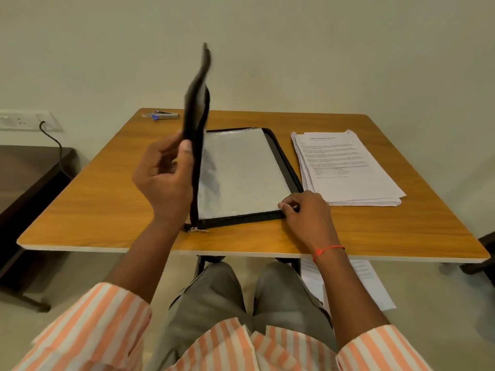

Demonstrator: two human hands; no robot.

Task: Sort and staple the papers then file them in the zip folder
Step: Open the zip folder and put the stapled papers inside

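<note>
A black zip folder (281, 156) lies open in the middle of the wooden table (107, 204), showing a clear plastic sleeve inside. My left hand (163, 178) grips the folder's front cover (197, 103) and holds it upright, nearly on edge. My right hand (305, 212) rests on the folder's near right corner, fingers pinching the edge by the zip. A stack of printed papers (345, 167) lies on the table to the right of the folder. A stapler (164, 115) sits at the table's far left edge.
Loose printed sheets (359, 282) lie on the floor under the table's right side. A dark low table (29, 178) stands to the left, below a wall socket (24, 120) with a black cable. A zip pull (198, 229) hangs at the folder's near left corner.
</note>
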